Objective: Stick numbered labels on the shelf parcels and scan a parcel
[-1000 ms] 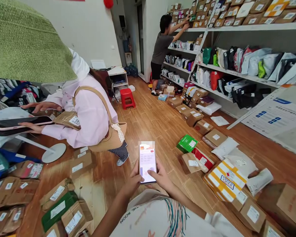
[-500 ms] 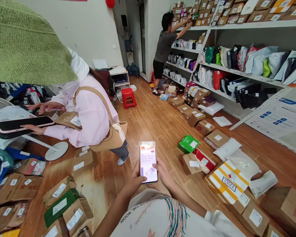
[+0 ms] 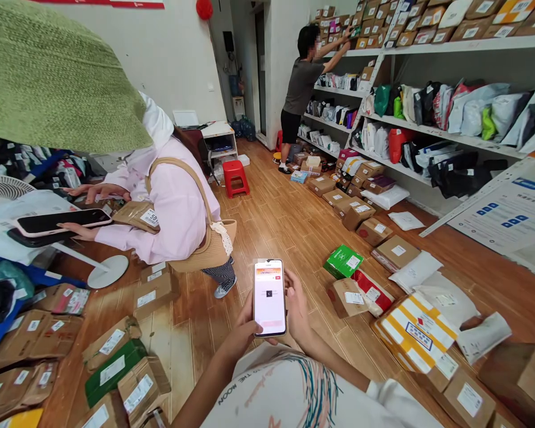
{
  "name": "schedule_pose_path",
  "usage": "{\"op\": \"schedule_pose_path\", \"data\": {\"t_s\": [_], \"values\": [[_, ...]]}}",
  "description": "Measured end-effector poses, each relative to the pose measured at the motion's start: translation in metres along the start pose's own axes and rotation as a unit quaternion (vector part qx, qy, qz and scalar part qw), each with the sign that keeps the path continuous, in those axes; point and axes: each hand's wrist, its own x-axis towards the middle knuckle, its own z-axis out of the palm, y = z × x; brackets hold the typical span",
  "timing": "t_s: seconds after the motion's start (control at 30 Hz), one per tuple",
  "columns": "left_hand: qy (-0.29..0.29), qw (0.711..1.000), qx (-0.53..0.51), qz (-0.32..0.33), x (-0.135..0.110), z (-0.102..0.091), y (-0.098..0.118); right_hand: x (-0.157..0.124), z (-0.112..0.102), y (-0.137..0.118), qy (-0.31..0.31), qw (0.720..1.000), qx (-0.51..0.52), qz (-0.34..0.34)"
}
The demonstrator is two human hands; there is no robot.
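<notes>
- Our left hand [image 3: 244,326] wraps the left side of a smartphone [image 3: 270,300], fingers closed around it and thumb laid over the foot of the lit screen.
- Our right hand [image 3: 298,309] sits at the phone's right edge, fingers loosely curled, thumb off the screen; whether it bears any weight, we cannot tell.
- We have the phone upright before our white printed shirt [image 3: 271,389], above a wood-plank floor [image 3: 280,223].
- To our left, a person in a green woven hat [image 3: 62,89] and pale pink shirt [image 3: 182,196] holds a pink-edged phone [image 3: 65,221], a tan shoulder bag [image 3: 200,252] at one side.
- To our right, a green box [image 3: 343,261] touches a red-and-white parcel [image 3: 373,291], near a white box crossed with yellow tape [image 3: 417,333].
- Beyond us, a person in a gray T-shirt [image 3: 304,82] reaches up to boxes on white shelving [image 3: 481,45].
- Near the desk [image 3: 217,128], we see a red plastic stool [image 3: 236,177].
</notes>
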Motion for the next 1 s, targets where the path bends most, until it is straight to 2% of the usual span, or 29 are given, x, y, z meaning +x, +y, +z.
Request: {"op": "schedule_pose_path", "data": {"t_s": [0.07,0.17,0.27,0.4,0.6,0.83,1.0], "values": [[0.009,1.0,0.001,0.006,-0.001,0.0,0.001,-0.009,-0.002,0.007,0.011,0.997,-0.043,-0.065],[0.02,1.0,0.005,0.01,-0.002,-0.002,0.001,-0.016,-0.007,0.014,-0.021,0.978,-0.127,-0.163],[0.017,1.0,-0.002,0.007,-0.003,-0.003,0.002,-0.017,-0.013,0.012,-0.047,0.955,-0.193,-0.218],[0.03,0.999,-0.01,0.004,-0.006,-0.002,0.002,-0.016,-0.017,0.007,-0.049,0.943,-0.235,-0.231],[0.004,1.0,-0.007,0.009,-0.009,-0.003,-0.001,-0.02,-0.02,0.006,-0.042,0.926,-0.285,-0.243],[-0.008,1.0,-0.013,0.019,-0.012,-0.003,0.0,-0.024,-0.019,0.004,-0.024,0.925,-0.286,-0.249],[-0.006,1.0,-0.011,0.019,-0.013,-0.004,-0.002,-0.028,-0.024,0.013,-0.026,0.906,-0.297,-0.301]]}}
